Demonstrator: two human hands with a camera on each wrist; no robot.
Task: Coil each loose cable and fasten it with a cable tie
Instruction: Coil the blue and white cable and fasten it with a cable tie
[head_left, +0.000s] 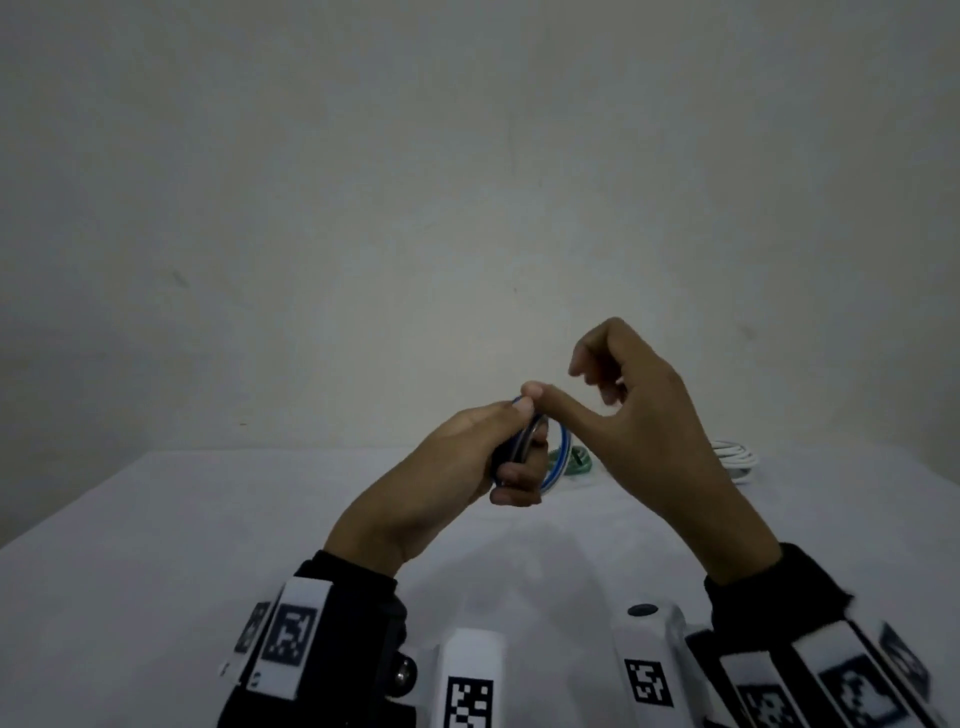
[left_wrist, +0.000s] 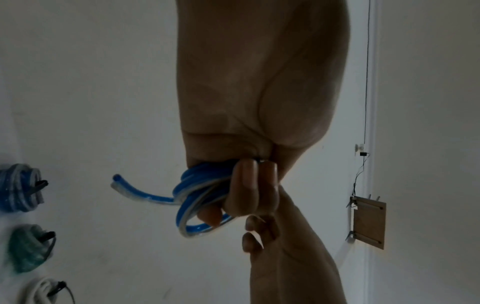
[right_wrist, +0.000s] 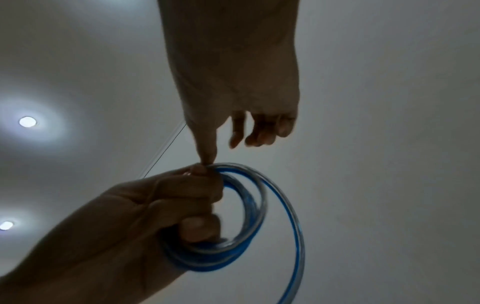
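Observation:
A blue and clear cable (head_left: 562, 451) is wound into a small coil held above the table. My left hand (head_left: 457, 462) grips the coil (right_wrist: 255, 207), its fingers (left_wrist: 249, 185) curled round the loops and its thumb on top. One short free end (left_wrist: 124, 185) sticks out to the side, and a wider outer loop (right_wrist: 296, 216) hangs off the bundle. My right hand (head_left: 628, 410) is just right of it. The right thumb tip (right_wrist: 207, 156) touches the top of the coil beside my left thumb. The other right fingers hang loosely curled and hold nothing.
Three coiled cables with black ties lie on the white table (head_left: 208, 545): a blue one (left_wrist: 18, 187), a green one (head_left: 576, 462) and a white one (head_left: 735, 457). They lie at the table's far side, behind my hands. A plain wall stands behind them.

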